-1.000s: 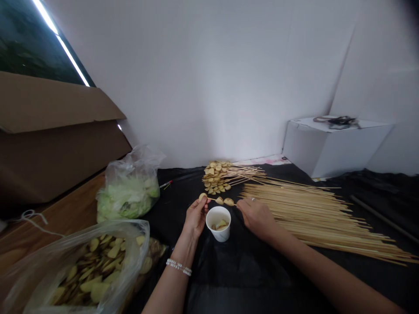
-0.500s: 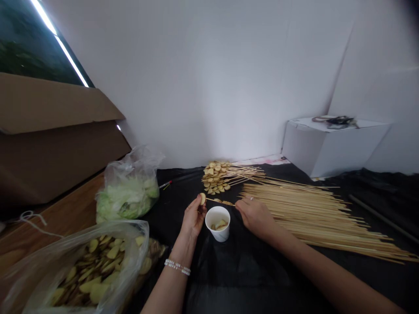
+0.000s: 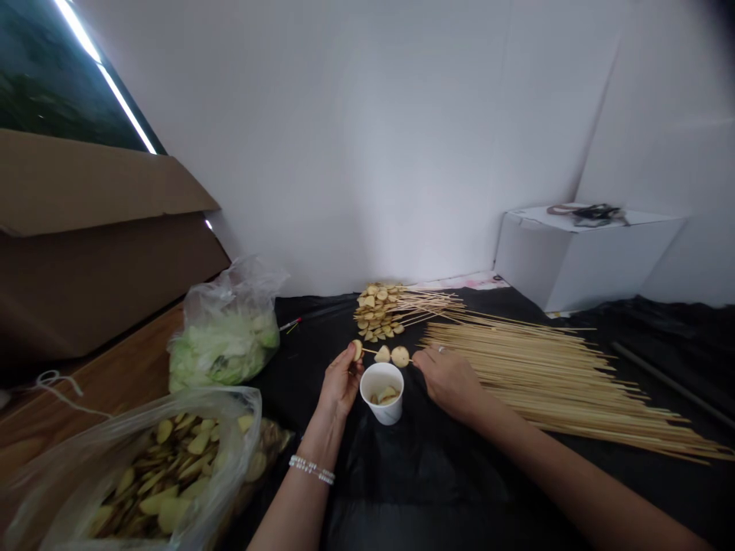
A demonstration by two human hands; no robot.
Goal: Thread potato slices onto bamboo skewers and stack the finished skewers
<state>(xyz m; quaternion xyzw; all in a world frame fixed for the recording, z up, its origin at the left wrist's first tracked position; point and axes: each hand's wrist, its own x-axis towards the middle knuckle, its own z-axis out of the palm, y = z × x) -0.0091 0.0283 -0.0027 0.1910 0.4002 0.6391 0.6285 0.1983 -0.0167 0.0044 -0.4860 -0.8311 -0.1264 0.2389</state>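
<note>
My left hand pinches a potato slice at the tip of a bamboo skewer. Two more potato slices sit along that skewer, their flat faces toward me. Closed around the skewer's other end is my right hand, left of the spread of bare skewers. Just below the skewer stands a white paper cup with a few potato slices inside. Whether the tip has gone through the pinched slice I cannot tell.
Finished potato skewers lie piled behind my hands. Bare bamboo skewers spread to the right. At left are an open plastic bag of potato slices and a bag of pale green vegetables. A white box stands back right.
The skewer has turned about its length, so the two threaded slices show their flat faces instead of their edges. Both hands keep nearly the same place.
</note>
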